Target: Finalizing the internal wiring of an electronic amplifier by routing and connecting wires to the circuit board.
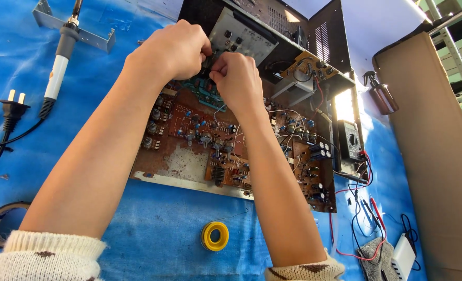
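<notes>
Both hands, left hand (171, 52) and right hand (237, 78), are pinching a small dark part (208, 62); just below it, the green board (206, 91) is risking strain if pulled.

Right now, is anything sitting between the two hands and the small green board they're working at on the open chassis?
Nothing visible does. The left hand and right hand are already together over the green board, fingertips pinching a small dark part at its top edge. What lies under the hands is hidden. The soldering iron lies apart on the blue sheet.

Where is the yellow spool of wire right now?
In the head view the yellow spool lies on the blue cloth, low in the middle, between the forearms, just below the circuit board's near edge.
</notes>
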